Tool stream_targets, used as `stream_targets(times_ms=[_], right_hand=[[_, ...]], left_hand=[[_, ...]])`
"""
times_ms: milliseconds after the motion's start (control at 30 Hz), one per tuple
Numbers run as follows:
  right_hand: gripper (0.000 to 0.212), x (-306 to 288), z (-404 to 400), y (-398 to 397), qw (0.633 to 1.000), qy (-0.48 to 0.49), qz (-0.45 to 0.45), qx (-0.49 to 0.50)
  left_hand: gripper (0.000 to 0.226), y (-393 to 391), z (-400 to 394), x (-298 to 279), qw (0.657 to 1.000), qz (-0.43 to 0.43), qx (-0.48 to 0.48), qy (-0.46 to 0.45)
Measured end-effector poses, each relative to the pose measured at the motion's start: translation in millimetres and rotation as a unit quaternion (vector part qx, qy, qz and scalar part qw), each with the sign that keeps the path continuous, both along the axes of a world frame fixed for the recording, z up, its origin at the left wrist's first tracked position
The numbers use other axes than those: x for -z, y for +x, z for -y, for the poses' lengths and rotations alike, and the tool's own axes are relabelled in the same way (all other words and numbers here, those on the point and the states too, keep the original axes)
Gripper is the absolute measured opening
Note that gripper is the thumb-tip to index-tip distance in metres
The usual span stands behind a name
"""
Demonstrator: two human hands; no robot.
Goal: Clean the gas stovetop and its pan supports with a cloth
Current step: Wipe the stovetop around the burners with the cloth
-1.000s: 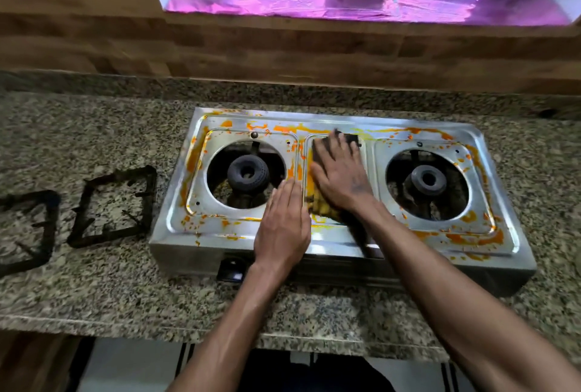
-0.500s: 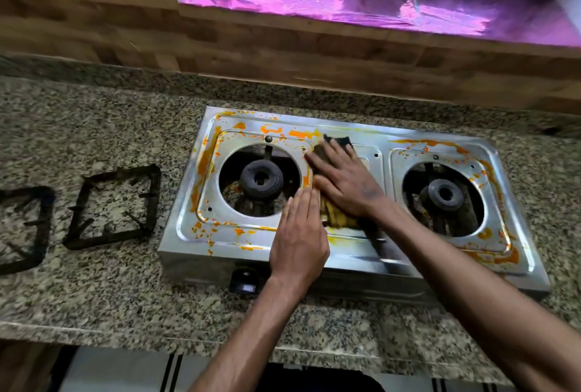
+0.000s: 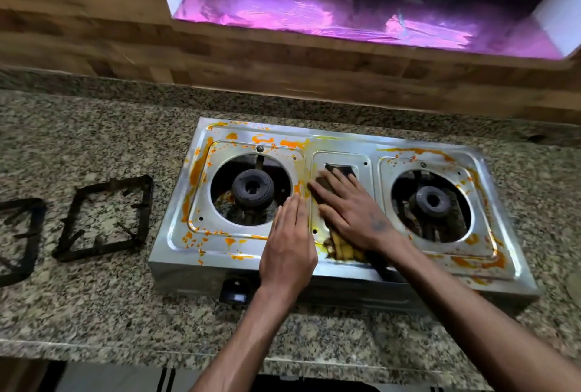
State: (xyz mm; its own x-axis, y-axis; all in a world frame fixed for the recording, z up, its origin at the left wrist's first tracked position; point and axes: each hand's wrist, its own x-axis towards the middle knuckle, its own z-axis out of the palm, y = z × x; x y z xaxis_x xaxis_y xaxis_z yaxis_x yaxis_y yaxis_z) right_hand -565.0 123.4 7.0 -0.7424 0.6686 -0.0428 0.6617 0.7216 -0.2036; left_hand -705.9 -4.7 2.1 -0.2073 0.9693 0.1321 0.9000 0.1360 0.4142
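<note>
Flat, straight-fingered right hand (image 3: pixel 352 209) presses cloth (image 3: pixel 341 250), mostly hidden beneath it, on stovetop (image 3: pixel 342 146); left hand (image 3: pixel 289 247) rests flat alongside, grasping nothing. Leftmost pan support (image 3: pixel 19 240) cut off.

No text, label, brand, number or sign can be read anywhere on the stained stainless-steel two-burner gas stovetop (image 3: pixel 342 269) or on anything else around it.
</note>
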Motion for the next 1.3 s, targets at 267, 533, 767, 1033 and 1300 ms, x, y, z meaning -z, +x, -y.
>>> stream_targets(times_ms=[267, 533, 767, 1033, 1300], right_hand=[[0.069, -3.1, 44.1, 4.0, 0.993, -0.017, 0.008, 0.116], [0.057, -3.4, 84.8, 101.2, 0.981, -0.011, -0.006, 0.192], [0.055, 1.9, 121.4, 124.6, 0.986, 0.009, 0.014, 0.167], [0.062, -1.0, 102.5, 138.7, 0.925, -0.005, -0.008, 0.379], [0.06, -5.3, 64.7, 197.3, 0.884, -0.01, 0.023, 0.468]], left_hand=[[0.06, 0.5, -3.7, 0.8, 1.0, 0.001, -0.003, 0.002], [0.055, 36.9, -20.9, -3.9, 0.997, 0.016, 0.076, 0.003], [0.06, 64.2, -43.9, 2.5, 0.99, -0.04, 0.129, -0.028], [0.07, 66.3, -42.5, 6.2, 0.988, -0.067, 0.131, -0.048], [0.073, 68.1, -42.2, 4.8, 0.989, -0.059, 0.126, -0.05]])
